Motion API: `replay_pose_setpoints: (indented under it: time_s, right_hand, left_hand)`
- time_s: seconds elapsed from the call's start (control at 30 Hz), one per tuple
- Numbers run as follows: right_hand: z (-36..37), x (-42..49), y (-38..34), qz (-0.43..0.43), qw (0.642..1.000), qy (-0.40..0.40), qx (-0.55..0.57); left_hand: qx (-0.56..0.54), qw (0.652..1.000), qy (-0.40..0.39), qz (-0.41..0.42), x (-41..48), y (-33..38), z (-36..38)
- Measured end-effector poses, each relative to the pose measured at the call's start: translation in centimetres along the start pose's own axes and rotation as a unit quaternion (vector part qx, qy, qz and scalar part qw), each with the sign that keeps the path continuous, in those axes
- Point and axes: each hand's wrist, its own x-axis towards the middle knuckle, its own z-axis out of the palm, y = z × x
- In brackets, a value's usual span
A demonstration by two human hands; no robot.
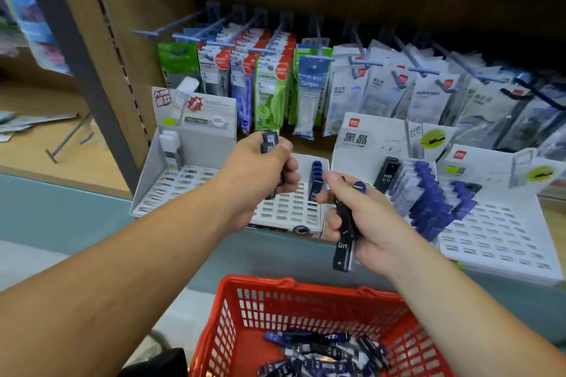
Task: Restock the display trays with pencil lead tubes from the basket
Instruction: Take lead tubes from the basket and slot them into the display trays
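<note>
Fingers (289,176) of the left hand (254,171) and right hand (376,223) are clamped on dark lead tubes (343,239) above the red basket (294,283), short of the white tray (288,211) beyond it; light, stiff, slick plastic, I judge, best pinched across the flat sides.

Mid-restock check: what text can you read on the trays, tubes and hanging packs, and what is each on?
"黑晶": middle tray's header card.
"HB 0.5": black tube standing in that tray.
"HB", upside down: tube in the right hand.
"Campus": blue hanging pack.
"PLUS": green hanging pack.
"100": left tray's header card.
Red logos and other pack print: too blurred to read.
</note>
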Motion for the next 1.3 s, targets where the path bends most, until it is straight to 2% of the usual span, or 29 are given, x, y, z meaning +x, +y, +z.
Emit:
replay_pose_setpoints:
  time_s: [0.13,0.2,0.4,0.63,0.8,0.9,1.0,1.07,1.17,1.3]
  right_hand:
    - [-1.1,0.5,-0.8,-0.006,0.994,0.043,0.101]
    - [-1.6,0.6,-1.1,-0.017,0.992,0.054,0.116]
    - [-2.2,-0.2,-2.2,-0.045,0.988,0.057,0.140]
    - [-2.8,-0.4,-1.9,-0.061,0.987,0.005,0.150]
    - [-2.5,-0.9,-1.8,-0.054,0.992,-0.006,0.110]
    - [-2.3,-1.1,-1.6,-0.052,0.995,0.025,0.080]
    - [-2.3,-1.1,-1.0,-0.125,0.984,0.112,-0.059]
    - [-2.4,-1.1,-0.9,-0.157,0.967,0.135,-0.152]
    - [-2.6,-0.9,-1.1,-0.127,0.965,0.117,-0.195]
    - [-2.8,-0.5,-1.0,-0.123,0.975,0.084,-0.163]
  left_hand:
    - [0.114,0.990,-0.080,-0.029,-2.2,-1.4,1.8]
    - [0.144,0.982,-0.118,-0.038,-3.3,-2.2,3.2]
    - [0.089,0.981,-0.146,-0.094,-4.4,-3.0,5.3]
    - [0.108,0.980,-0.161,-0.049,-4.6,-3.4,6.0]
    - [0.117,0.978,-0.164,-0.045,-4.5,-3.1,5.6]
    - [0.119,0.976,-0.167,-0.073,-4.0,-2.9,4.9]
    - [0.120,0.973,-0.178,-0.083,-3.9,-2.6,4.2]
    - [0.125,0.972,-0.180,-0.081,-3.8,-2.5,3.8]
    - [0.123,0.976,-0.159,-0.085,-3.3,-2.5,2.8]
    - [0.127,0.976,-0.145,-0.101,-2.7,-2.6,0.6]
